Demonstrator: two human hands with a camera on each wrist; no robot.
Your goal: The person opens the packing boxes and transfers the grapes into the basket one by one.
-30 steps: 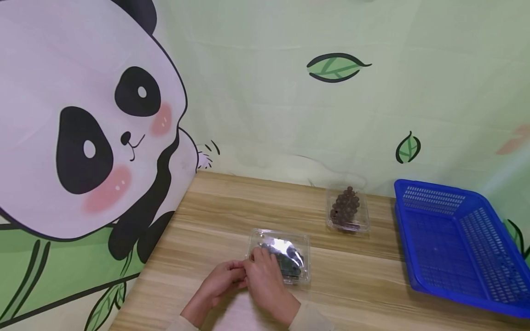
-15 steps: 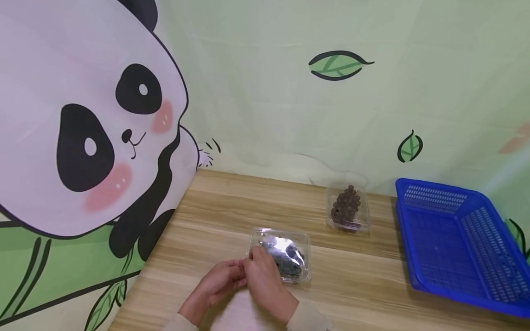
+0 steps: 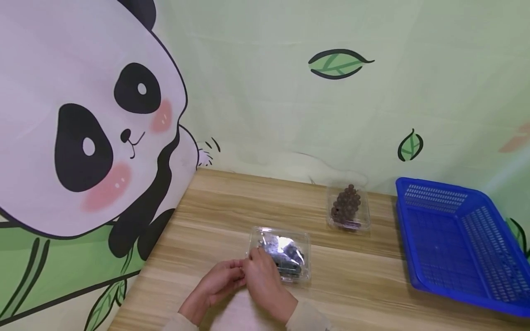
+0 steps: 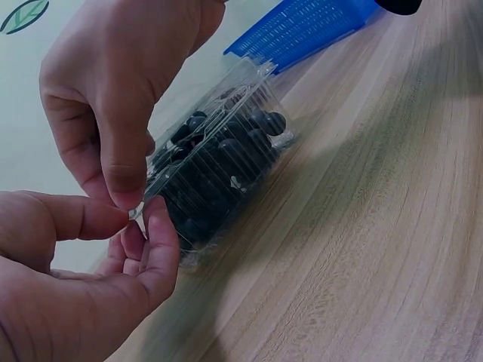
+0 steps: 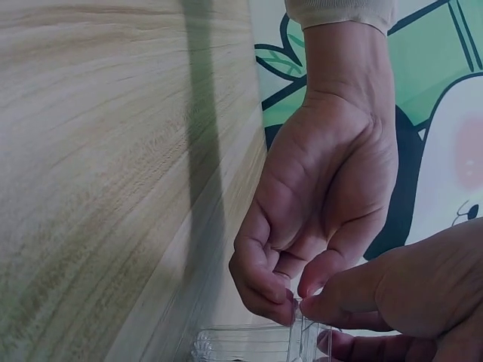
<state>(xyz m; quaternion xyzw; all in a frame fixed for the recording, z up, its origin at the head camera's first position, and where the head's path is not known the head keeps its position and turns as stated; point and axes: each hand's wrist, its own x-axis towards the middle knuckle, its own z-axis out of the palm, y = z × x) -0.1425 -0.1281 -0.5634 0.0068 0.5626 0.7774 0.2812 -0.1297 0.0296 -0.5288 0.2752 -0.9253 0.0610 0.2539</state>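
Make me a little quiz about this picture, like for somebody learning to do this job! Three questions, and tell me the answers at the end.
1. In the head view, at which side of the near clear box do the left hand and the right hand meet?
A) its left side
B) its right side
C) its far side

2. True or false: the bunch of reddish-brown grapes lies loose on the table, outside any box.

3. Put these in order from left to right in the head view: blue basket, bunch of reddish-brown grapes, near clear box.

Key: 1: A. 2: false. 3: near clear box, bunch of reddish-brown grapes, blue basket.
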